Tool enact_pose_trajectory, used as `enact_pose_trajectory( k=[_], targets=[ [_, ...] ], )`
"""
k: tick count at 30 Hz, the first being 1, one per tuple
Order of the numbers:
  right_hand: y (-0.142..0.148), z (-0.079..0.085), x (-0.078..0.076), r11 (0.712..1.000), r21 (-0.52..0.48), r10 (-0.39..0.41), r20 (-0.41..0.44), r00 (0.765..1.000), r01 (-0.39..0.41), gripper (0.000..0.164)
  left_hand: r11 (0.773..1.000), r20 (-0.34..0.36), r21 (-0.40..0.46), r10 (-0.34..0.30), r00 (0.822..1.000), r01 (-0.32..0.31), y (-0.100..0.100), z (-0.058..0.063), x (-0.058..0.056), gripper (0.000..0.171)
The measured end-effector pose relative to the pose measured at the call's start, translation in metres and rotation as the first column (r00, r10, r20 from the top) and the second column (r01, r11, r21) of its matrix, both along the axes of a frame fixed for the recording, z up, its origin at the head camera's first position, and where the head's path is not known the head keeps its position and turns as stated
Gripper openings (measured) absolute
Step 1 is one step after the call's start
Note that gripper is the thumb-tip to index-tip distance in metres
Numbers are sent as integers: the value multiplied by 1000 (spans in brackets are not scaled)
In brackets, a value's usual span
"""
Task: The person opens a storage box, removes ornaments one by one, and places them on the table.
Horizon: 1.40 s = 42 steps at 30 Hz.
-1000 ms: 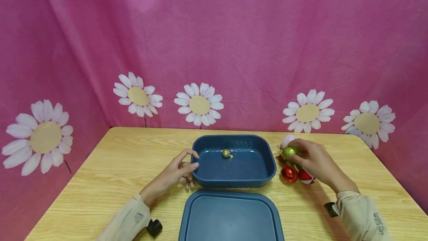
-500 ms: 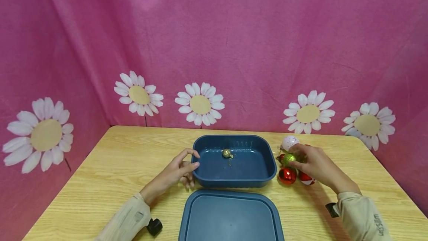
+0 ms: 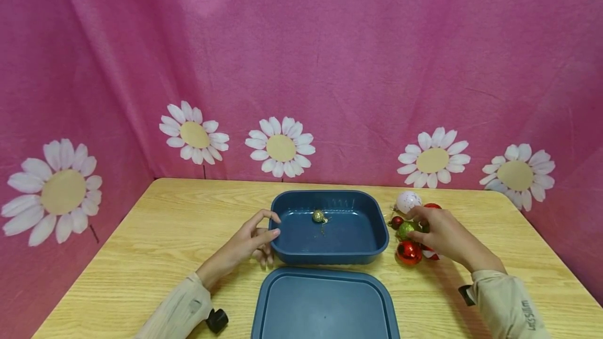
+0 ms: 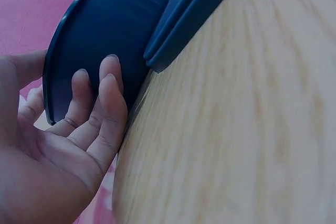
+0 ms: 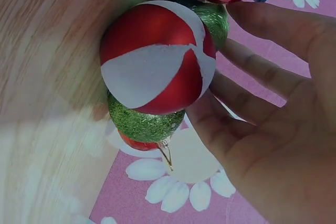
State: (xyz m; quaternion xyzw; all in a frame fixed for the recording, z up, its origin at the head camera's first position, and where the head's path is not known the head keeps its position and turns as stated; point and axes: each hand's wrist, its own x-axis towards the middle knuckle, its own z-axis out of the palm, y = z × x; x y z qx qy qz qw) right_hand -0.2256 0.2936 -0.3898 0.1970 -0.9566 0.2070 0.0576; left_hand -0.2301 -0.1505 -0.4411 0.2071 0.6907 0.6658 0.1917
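In the head view, my left hand (image 3: 249, 239) holds the left rim of a dark blue rectangular container (image 3: 330, 245); thumb and index finger reach over it, and the other fingers (image 4: 107, 95) lie against the outer wall. A small gold glitter ball ornament (image 3: 319, 216) with a string lies inside. My right hand (image 3: 445, 232) is among a cluster of ball ornaments, its fingers loosely spread beside a green glitter ball (image 3: 406, 230). The right wrist view shows a red-and-white ball (image 5: 157, 59) in front, hiding part of the finger contact. A shiny red ball (image 3: 409, 252) lies nearest me.
A flat blue lid (image 3: 325, 302) lies in front of the container. Behind the green ball sit a white speckled ball (image 3: 408, 202) and a small dark red ball (image 3: 397, 222). Pink cloth with daisies (image 3: 301, 67) hangs behind the wooden table (image 3: 202, 203).
The green ball has come down from between my right fingertips to beside the red ball, which has shifted slightly toward me. The left hand stays on the container.
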Motion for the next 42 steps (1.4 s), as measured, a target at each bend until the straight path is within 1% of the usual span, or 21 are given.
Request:
enact_pose_trajectory(
  k=[6, 13, 19, 24, 31, 34, 38, 42],
  targets=[
    [0, 4, 2, 1000, 2, -9, 10, 1000, 9, 25, 1000, -1, -4, 3, 1000, -3, 0, 0, 0, 45],
    [0, 8, 4, 1000, -27, -8, -18, 1000, 8, 23, 1000, -10, -1, 4, 1000, -4, 1, 0, 0, 43],
    [-8, 14, 6, 1000, -20, 9, -85, 996, -11, 18, 1000, -7, 3, 11, 1000, -11, 0, 0, 0, 43],
    [-18, 20, 10, 999, -28, 29, -142, 989, -33, 19, 1000, -8, 4, 9, 1000, -9, 0, 0, 0, 43],
    [-41, 23, 15, 994, -46, 85, -254, 963, -100, 22, 1000, -15, 11, -5, 1000, 5, 0, -1, -2, 44],
    [-54, 24, 14, 993, -41, 94, -245, 965, -107, 26, 1000, -12, 11, -3, 1000, 3, 0, -1, -2, 44],
    [-72, 24, 9, 993, -36, 103, -190, 976, -112, 30, 1000, 2, 13, -1, 1000, 0, -2, -3, -1, 43],
    [-92, 21, 0, 988, -34, 144, -175, 974, -152, 31, 1000, 7, 15, -4, 1000, 4, -1, -2, -1, 44]
  ],
)
